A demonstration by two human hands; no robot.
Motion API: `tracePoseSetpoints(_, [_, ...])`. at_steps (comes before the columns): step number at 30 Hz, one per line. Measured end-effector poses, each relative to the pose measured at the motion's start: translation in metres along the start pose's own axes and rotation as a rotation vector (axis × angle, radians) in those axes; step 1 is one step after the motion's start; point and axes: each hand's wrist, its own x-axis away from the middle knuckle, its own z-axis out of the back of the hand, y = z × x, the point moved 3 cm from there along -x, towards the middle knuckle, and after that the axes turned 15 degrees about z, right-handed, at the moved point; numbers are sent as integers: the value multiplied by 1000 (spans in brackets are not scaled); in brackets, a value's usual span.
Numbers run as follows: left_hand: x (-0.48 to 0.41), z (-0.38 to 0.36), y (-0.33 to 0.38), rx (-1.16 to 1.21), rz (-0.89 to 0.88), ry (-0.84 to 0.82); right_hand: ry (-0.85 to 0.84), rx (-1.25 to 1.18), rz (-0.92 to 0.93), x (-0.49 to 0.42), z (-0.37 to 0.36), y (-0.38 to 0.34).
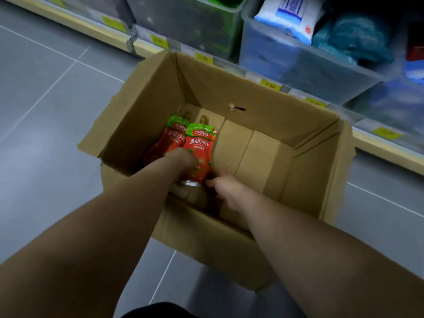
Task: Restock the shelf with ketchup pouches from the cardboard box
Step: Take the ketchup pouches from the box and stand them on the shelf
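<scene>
Currently reaching into cardboard box (263, 95) on floor (46, 92), just near side of shelf (387, 146). Only two ketchup pouches visible inside, flat on box bottom at far-left corner, spouts pointing far: left pouch (164, 141) partly under right pouch (200, 145). Left hand (181, 158) down on lower halves of both, fingers curled under knuckles and blurred; cannot tell whether clamped on one pouch, on both, or just pressing. Right hand (226, 188) just right of right pouch's base, fingers apart and loose, tips touching or nearly touching its bottom edge, not closed on it. Judged step: gathering last pouches for lift to shelf. Risks: taking both by slick film in one grab, likely dropping one back into box or onto floor on way up; squeezing hard on full belly, stressing cap or seam; catching forearms on box's near edge and dragging or tipping light, near-empty box. Ketchup slot on shelf not identifiable; with clear bins (298, 63) at far right holding other goods, misplacing possible.
</scene>
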Motion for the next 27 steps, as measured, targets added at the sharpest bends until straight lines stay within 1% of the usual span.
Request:
tracePoseSetpoints(4, [-2, -5, -6, -26, 60, 0, 49, -151, -54, -4, -1, 7])
tracePoseSetpoints(9, [-10, -8, -7, 24, 60, -14, 34, -186, -53, -9, 1, 9])
tracePoseSetpoints(14, [-8, -15, -9, 150, 69, -131, -6, -231, -70, -3, 13, 5])
tracePoseSetpoints(20, [18, -17, 5, 183, -102, -112, 60, -233, 39, 16, 43, -16])
tracePoseSetpoints(24, [59, -16, 21, 208, -208, -85, 97, -232, 111, 49, 67, -46])
tracePoseSetpoints(27, [98, -18, 35, 225, -270, -104, 102, -174, 138, 80, 89, -70])
